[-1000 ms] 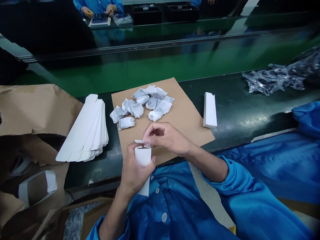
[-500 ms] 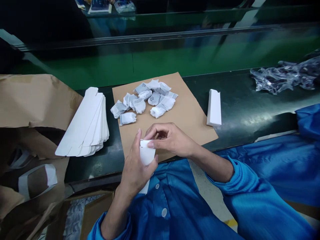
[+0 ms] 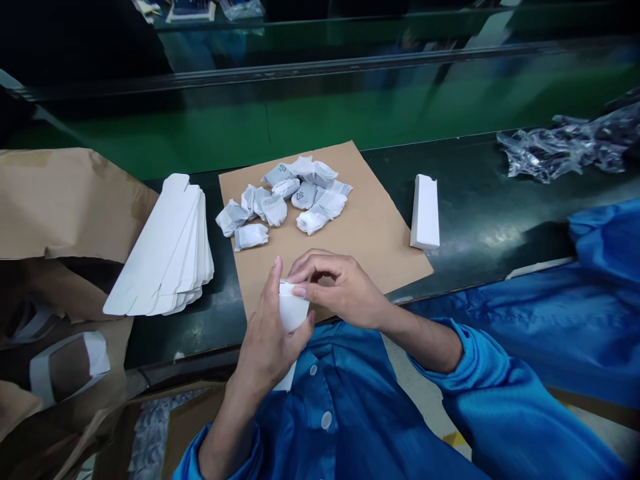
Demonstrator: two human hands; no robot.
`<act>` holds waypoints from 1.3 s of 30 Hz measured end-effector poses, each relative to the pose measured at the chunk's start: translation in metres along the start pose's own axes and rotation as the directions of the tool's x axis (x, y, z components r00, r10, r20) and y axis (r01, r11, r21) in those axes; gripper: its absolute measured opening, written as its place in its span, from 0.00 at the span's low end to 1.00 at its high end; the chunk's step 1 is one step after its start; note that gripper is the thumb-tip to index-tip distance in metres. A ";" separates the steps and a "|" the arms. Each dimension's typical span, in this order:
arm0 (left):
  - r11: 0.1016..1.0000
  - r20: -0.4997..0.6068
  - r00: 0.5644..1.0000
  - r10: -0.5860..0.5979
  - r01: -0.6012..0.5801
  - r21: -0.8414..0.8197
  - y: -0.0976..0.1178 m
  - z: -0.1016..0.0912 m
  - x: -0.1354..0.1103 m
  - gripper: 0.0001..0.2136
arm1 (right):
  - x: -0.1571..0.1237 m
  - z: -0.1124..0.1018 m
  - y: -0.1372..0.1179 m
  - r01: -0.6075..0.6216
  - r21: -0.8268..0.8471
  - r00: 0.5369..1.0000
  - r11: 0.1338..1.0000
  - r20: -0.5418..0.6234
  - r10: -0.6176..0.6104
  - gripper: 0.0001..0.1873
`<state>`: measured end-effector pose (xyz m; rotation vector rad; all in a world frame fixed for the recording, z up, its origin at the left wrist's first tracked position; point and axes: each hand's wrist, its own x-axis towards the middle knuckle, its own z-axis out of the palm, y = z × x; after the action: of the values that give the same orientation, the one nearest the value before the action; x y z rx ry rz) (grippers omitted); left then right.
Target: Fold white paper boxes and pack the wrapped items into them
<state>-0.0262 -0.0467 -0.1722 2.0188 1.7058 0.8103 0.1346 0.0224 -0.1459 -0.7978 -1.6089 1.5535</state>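
A slim white carton [image 3: 293, 312] stands roughly upright in front of my body, its lower end showing below my palm. My left hand [image 3: 270, 340] wraps round its sides. At the carton's top end, my right hand [image 3: 333, 287] pinches the flap between thumb and fingers. Beyond my hands, several small white wrapped packets [image 3: 305, 193] lie heaped on a brown cardboard sheet [image 3: 370, 233]. A stack of flattened white cartons [image 3: 160, 260] is fanned out on the left. One formed white carton [image 3: 425, 213] rests at the sheet's right edge.
Clear plastic-wrapped items [image 3: 565, 150] lie at the far right of the dark green bench [image 3: 475, 200]. A large brown paper-lined box [image 3: 65, 207] stands at the left. Another box with grey contents [image 3: 155, 420] is below the bench edge. A blue sleeve [image 3: 605, 240] shows at right.
The view has shifted slightly. My right fingers have pressed in a little closer over the carton's top flap; my left hand keeps its hold.
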 end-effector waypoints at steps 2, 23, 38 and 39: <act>0.999 0.007 0.999 -0.043 0.043 -0.025 0.002 0.001 0.000 0.40 | -0.004 0.001 0.003 0.044 -0.011 0.999 0.999 0.014 -0.044 0.05; 0.532 -0.141 0.784 -0.604 0.265 -0.805 -0.016 0.030 0.021 0.31 | 0.040 -0.024 0.022 0.290 -0.875 0.939 0.388 0.183 -0.290 0.21; 0.730 0.499 0.760 0.416 -0.606 0.315 -0.049 -0.035 0.017 0.29 | 0.002 -0.089 0.042 0.037 -0.797 0.988 0.603 -0.061 -0.142 0.15; 0.706 0.526 0.736 0.426 -0.634 0.316 -0.050 -0.034 0.025 0.27 | -0.010 -0.089 0.044 0.034 -0.809 0.982 0.587 -0.082 -0.170 0.15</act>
<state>-0.0838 -0.0149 -0.1720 2.8577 1.1184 0.0398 0.2123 0.0644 -0.1919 -1.2240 -2.2076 0.5656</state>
